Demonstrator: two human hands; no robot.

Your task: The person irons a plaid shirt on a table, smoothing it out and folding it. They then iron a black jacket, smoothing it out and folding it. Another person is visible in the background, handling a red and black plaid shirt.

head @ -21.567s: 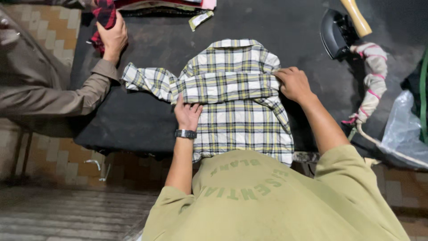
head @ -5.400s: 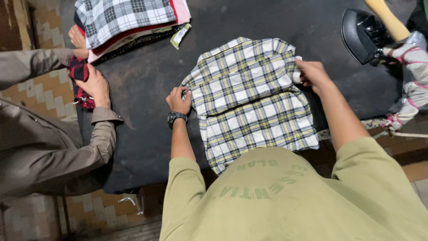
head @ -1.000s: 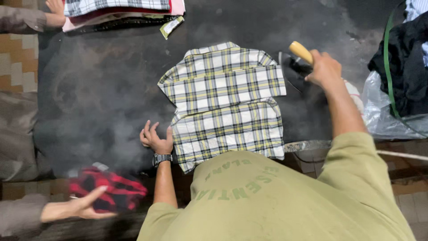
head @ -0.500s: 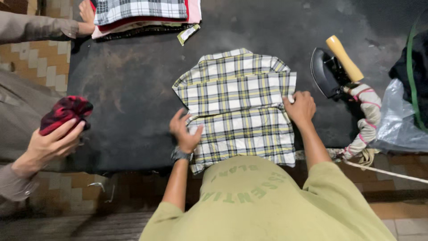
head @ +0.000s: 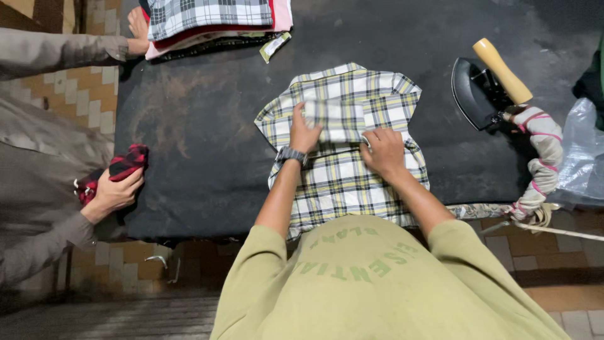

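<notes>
So the plaid shirt [head: 352, 157] (white, yellow and dark checks) lies folded flat on the dark worktop [head: 201, 126], right in front of the person in the olive top. Both hands are on top of it, around the middle of the fold. The left hand [head: 304, 131], with a wristwatch [head: 290, 154] on it, sits palm down with the fingers [head: 299, 113] lying close together and pointing toward the collar end. The right hand [head: 384, 151] is just beside it, fingers curled down and pressing on the cloth near a folded edge; I can't tell if it's actually pinching fabric or just pushing.

Right of the shirt, well apart from it, there's a black iron [head: 475, 94] with a pale wooden handle [head: 502, 70], its cord wrapped in white and pink cloth [head: 541, 157]. Next to that a clear plastic bag [head: 582, 164] at the edge.

At the far edge sits a stack of folded garments [head: 214, 19], grey check on top, red and pink below, with a small pale green tag [head: 275, 47] sticking out by its corner. Another person's hand [head: 137, 25] touches that stack, and their other hand [head: 116, 194] grips a red and black checked cloth [head: 126, 165] at the worktop's left edge.
</notes>
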